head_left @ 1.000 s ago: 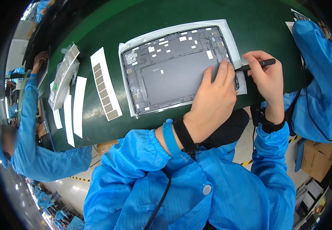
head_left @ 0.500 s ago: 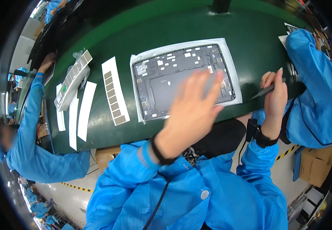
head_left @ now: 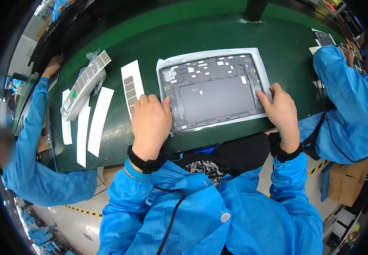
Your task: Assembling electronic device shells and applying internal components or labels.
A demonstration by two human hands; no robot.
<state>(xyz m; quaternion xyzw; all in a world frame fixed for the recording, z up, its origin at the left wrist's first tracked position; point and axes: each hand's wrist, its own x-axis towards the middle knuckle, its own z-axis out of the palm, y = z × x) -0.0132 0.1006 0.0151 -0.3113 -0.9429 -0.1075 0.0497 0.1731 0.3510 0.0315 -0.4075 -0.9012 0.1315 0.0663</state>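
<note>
Inspector: State of the fingers?

Recorder: Left hand (head_left: 150,121): thumb at the left edge of the grey tablet-shaped housing (head_left: 218,101), fingers close together, curled outside that edge. Right hand (head_left: 282,107): thumb tip over the right rim, fingers bunched just outside it. Both show a gap between thumb and fingers; with fingertips hidden, I cannot tell whether either pinches.

Inspector: Reason for this hold?

Recorder: In my judgement, taking both short sides steadies the housing and keeps palms off the small white patches (head_left: 221,63) inside.

Inspector: Placement?

Recorder: Housing flat, inner side up, on a white sheet (head_left: 263,70), presumably against scratches, toward the near side of the green table (head_left: 201,35). Left: a strip of brown squares (head_left: 130,87), partly behind the left hand. Farther left: blank white strips (head_left: 100,123) and a wrapped bundle (head_left: 85,83), likely kept within reach.
</note>
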